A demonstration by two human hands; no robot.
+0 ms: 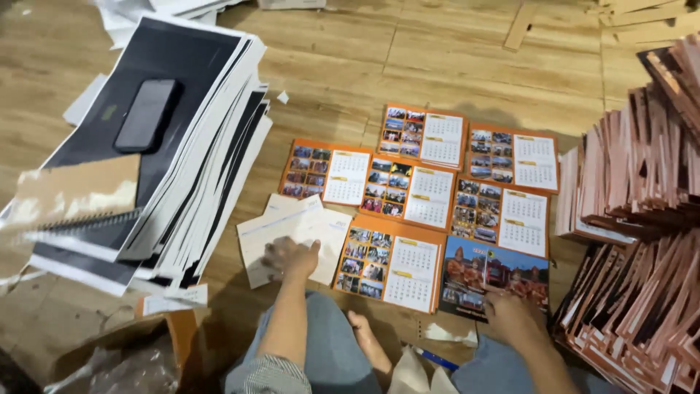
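I sit on a wooden floor with several orange calendar sheets (430,191) laid out in rows before me. My left hand (289,258) rests flat, fingers spread, on a small stack of white printed sheets (292,232) at the left of the rows. My right hand (512,317) presses on the lower edge of a colourful cover sheet (496,276) with a picture of buildings, at the bottom right of the layout. An orange calendar sheet (390,263) lies between the two hands.
A tall slanted pile of black-and-white sheets (182,146) stands at the left with a dark phone (147,114) on top and a spiral-bound cardboard piece (73,195). Stacks of copper-edged calendar stands (642,241) fill the right. A bare foot (368,343) and crumpled paper lie near my knees.
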